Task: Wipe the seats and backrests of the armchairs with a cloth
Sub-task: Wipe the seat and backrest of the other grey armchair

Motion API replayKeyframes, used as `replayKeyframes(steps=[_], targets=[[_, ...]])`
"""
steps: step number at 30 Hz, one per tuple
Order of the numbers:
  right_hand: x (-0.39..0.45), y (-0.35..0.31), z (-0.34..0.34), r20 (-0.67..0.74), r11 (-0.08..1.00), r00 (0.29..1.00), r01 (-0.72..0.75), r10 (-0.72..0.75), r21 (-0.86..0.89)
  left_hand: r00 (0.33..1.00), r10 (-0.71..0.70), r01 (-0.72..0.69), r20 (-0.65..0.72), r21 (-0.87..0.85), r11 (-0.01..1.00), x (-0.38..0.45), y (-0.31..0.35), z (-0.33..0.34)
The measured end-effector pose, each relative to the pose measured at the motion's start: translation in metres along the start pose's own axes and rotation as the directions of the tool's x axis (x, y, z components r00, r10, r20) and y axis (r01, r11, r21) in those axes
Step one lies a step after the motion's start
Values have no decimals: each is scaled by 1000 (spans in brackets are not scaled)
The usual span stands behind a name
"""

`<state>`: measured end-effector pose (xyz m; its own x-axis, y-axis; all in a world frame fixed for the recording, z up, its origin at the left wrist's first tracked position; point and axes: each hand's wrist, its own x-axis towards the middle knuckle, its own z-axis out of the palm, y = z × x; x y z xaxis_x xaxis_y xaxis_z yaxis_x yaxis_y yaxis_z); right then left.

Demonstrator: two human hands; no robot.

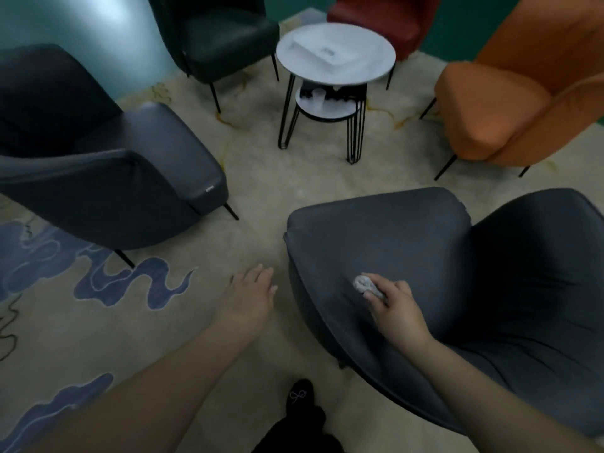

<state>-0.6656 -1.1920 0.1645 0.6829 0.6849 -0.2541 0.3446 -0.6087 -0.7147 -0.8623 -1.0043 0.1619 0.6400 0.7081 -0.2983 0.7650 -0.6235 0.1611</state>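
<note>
Cloth [366, 285], small, soft and light, is bunched in the right hand [397, 307] on the near grey armchair [408, 243], so fingertip pinching seems enough; left hand [250, 297] hangs released.

— What's your right hand [394, 304] doing?
— It pinches a small white cloth [365, 285] against the side of the near grey armchair [408, 237].
— And your left hand [250, 297]?
— It's held out over the carpet [261, 178], fingers straight, just beside that chair, holding nothing.
</note>
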Motion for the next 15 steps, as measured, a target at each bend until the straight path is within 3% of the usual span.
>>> replayKeyframes(steps=[9,15], targets=[[-15,-44,5,-74,996,995,70,-66,53,999,3,2,-34,142,990,-69,-24,-14],[-21,-94,33,-60,994,995,88,-84,62,997,34,-22,-65,180,983,-73,-68,-33]])
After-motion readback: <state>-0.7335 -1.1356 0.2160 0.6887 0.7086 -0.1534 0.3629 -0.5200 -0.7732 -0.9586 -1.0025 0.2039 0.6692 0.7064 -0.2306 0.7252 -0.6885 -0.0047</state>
